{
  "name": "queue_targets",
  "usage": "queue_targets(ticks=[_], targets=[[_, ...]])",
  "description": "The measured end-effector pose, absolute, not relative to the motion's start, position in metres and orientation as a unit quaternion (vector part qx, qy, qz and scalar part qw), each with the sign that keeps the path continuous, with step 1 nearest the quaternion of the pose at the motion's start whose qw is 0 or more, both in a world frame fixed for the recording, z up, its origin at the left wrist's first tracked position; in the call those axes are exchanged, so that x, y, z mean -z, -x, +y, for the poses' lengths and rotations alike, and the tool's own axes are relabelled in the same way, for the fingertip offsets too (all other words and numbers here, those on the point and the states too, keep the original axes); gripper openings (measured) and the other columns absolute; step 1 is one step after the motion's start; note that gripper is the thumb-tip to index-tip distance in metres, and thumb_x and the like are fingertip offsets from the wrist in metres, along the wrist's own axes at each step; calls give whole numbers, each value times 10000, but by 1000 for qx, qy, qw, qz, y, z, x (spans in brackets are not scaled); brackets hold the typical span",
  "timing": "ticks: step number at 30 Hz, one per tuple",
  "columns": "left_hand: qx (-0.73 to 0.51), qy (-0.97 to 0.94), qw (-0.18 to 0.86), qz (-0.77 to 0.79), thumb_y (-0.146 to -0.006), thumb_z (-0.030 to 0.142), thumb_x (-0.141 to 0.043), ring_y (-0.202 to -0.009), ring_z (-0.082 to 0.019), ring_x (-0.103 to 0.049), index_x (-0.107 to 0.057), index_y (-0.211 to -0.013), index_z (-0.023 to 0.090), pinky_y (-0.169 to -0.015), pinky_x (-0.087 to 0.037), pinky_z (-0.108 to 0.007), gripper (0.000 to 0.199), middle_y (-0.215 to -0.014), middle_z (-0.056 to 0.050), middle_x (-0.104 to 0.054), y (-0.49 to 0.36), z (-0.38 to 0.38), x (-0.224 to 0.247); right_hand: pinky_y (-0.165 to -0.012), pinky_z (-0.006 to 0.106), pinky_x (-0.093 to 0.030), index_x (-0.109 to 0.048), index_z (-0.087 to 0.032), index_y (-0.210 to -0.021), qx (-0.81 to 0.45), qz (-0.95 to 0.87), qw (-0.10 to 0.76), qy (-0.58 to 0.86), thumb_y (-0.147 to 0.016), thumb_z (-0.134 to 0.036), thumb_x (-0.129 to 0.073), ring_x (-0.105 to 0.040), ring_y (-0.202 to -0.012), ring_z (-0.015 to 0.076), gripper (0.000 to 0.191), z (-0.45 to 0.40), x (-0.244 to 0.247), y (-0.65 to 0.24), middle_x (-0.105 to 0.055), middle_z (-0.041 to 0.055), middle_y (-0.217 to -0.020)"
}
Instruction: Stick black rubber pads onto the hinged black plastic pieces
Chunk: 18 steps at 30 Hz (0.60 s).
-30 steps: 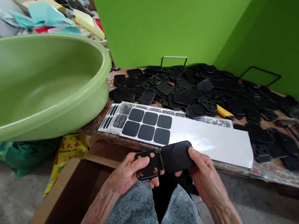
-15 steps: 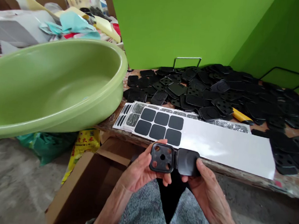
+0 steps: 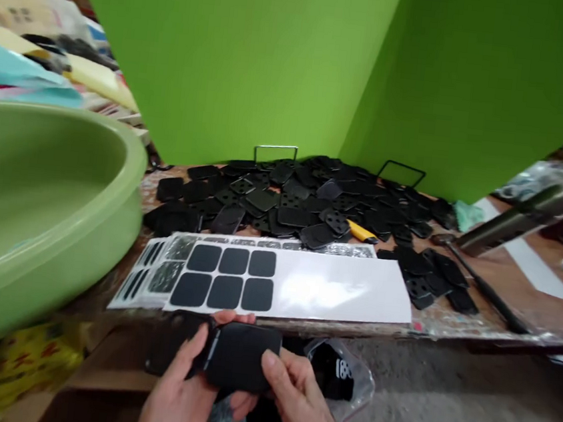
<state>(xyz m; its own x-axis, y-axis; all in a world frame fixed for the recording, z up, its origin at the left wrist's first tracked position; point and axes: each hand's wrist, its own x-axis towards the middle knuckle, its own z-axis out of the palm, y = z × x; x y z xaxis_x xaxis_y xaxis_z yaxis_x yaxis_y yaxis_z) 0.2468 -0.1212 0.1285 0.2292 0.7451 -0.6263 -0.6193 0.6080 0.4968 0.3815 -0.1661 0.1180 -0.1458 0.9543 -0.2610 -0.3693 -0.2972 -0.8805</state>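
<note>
A black hinged plastic case (image 3: 241, 361), two rounded square halves joined side by side, is spread flat between my hands at the table's front edge. My left hand (image 3: 184, 382) is closed on its darker left half, thumb on top near the hinge. My right hand (image 3: 295, 390) pinches the right half by its outer edge, thumb on the upper face. Just beyond lies a white sticker sheet (image 3: 338, 287) with several black rounded-square stickers (image 3: 230, 293) left of its bare glossy part. More sheets (image 3: 167, 269) are stacked under it.
Behind the sheets spreads a heap of black plastic pieces (image 3: 287, 201) with a yellow-handled tool (image 3: 361, 233). A large green basin (image 3: 124, 221) stands left. Rightward lie a hammer (image 3: 485, 286) and a metal bar (image 3: 516, 222). Green panels (image 3: 256, 67) rise behind; a plastic bag (image 3: 364, 384) sits below.
The view has swung right and closer to the table. The case has turned over: smooth faces now show instead of the holed inner side. Both hands still hold it.
</note>
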Motion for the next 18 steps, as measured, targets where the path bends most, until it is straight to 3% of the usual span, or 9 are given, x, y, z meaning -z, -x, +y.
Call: queue_targets(ticks=[3, 5, 6, 7, 9, 12, 18], targets=[[-433, -8, 778, 456, -790, 361, -606, -1069, -280, -613, -683, -973, 251, -872, -530, -427, 227, -1070, -69, -693, -242, -100, -132, -735, 309, -506, -680, -202, -923, -535, -477, 447, 536, -978, -534, -318, -655, -752, 191, 494, -145, -133, -423, -696, 42, -818], [-435, -12, 773, 461, -768, 321, -624, -1003, -277, -642, -690, -921, 255, -850, -539, -441, 179, -979, -52, -706, -243, -89, -138, -770, 288, -490, -643, -193, -945, -334, -561, 404, 641, -1005, -422, -310, -639, -825, 177, 409, -119, -136, -464, -688, 35, -876], [-430, -31, 775, 462, -758, 295, -632, -973, -274, -651, -689, -894, 235, -839, -545, -431, 159, -957, -56, -705, -244, -84, -141, -783, 282, -483, -623, -190, -985, -194, -603, 339, 696, -1007, -370, -310, -629, -859, 173, 362, -103, -134, -486, -680, 38, -925], [-419, -58, 779, 463, -750, 267, -639, -942, -270, -658, -686, -877, 209, -822, -551, -413, 148, -945, -66, -701, -246, -80, -145, -828, 313, -465, -603, -158, -1044, -134, -600, 317, 723, -994, -311, -334, -612, -907, 194, 313, -85, -131, -509, -663, 78, -994], [-393, -129, 781, 467, -746, 240, -647, -851, -255, -669, -676, -908, 170, -749, -563, -366, 178, -910, -85, -693, -252, -74, -152, -917, 375, -407, -575, -103, -1104, -67, -601, 280, 746, -960, -195, -361, -553, -1021, 230, 273, -49, -122, -549, -621, 139, -1078], [-375, -211, 774, 465, -778, 272, -640, -680, -197, -646, -645, -1019, 168, -607, -537, -288, 263, -801, -60, -670, -259, -64, -156, -954, 436, -375, -586, -122, -1083, -11, -627, 195, 754, -930, -158, -464, -509, -1082, 244, 199, -4, -107, -589, -585, 114, -1121], [-341, -228, 799, 439, -841, 321, -585, -660, -174, -627, -620, -1025, 139, -642, -511, -288, 262, -793, -55, -648, -261, -50, -138, -896, 453, -443, -596, -144, -1064, 30, -658, 43, 751, -914, -227, -576, -546, -1016, 231, 173, 34, -92, -622, -576, 64, -1075]])
